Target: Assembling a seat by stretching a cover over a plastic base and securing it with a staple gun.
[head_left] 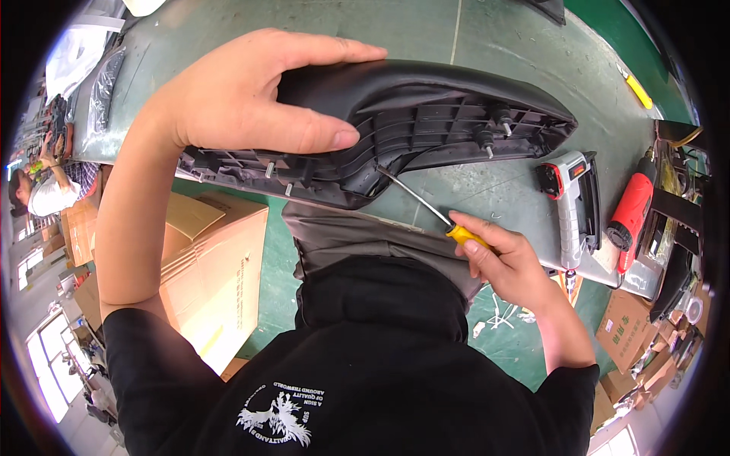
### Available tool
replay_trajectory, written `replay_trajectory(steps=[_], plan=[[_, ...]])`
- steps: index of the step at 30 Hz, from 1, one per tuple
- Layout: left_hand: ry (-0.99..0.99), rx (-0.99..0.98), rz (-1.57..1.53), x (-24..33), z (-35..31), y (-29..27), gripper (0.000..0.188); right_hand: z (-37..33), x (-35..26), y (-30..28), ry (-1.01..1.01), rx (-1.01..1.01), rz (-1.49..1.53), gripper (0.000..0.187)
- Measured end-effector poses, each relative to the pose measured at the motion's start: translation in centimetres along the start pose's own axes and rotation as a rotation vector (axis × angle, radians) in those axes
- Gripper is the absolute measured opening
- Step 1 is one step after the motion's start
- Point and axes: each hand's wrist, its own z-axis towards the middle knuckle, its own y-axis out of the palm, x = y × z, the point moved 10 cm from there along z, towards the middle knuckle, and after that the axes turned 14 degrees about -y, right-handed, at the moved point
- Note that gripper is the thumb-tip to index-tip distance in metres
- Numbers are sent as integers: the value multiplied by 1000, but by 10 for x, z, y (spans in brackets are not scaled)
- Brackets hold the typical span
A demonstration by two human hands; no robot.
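Note:
A black padded seat, probably a motorcycle seat, is tilted on the worktable so that its ribbed plastic underside faces me. Metal studs stick out of that underside. My left hand grips the seat's upper edge, with the thumb on the ribbed side and the fingers over the cover. In my right hand is a screwdriver with a yellow handle and a thin metal shaft. Its tip meets the seat base near the curved lower edge, where the black cover folds over. Exactly what the tip touches is too small to tell.
The green worktable bears a grey staple gun, a red heat gun and a yellow utility knife to the right. Cardboard boxes stand at lower left. Another person is at far left. White scraps litter the floor.

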Motion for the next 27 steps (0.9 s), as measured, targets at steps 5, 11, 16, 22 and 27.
replay_trajectory(steps=[5,11,16,22,27], plan=[[26,7,-9,-2,-1,1,82,-4,-37,-7,-328,84,-358,61],[95,77,-6,-2,-4,0,82,0,-63,-6,-441,91,-622,70],[74,79,-20,-3,-7,2,83,-6,-72,-4,-486,87,-747,53],[140,111,28,-1,-9,-1,80,-2,-88,2,-628,126,-928,44],[111,78,-70,-10,-4,-2,75,4,-13,-3,-254,70,-46,41]])
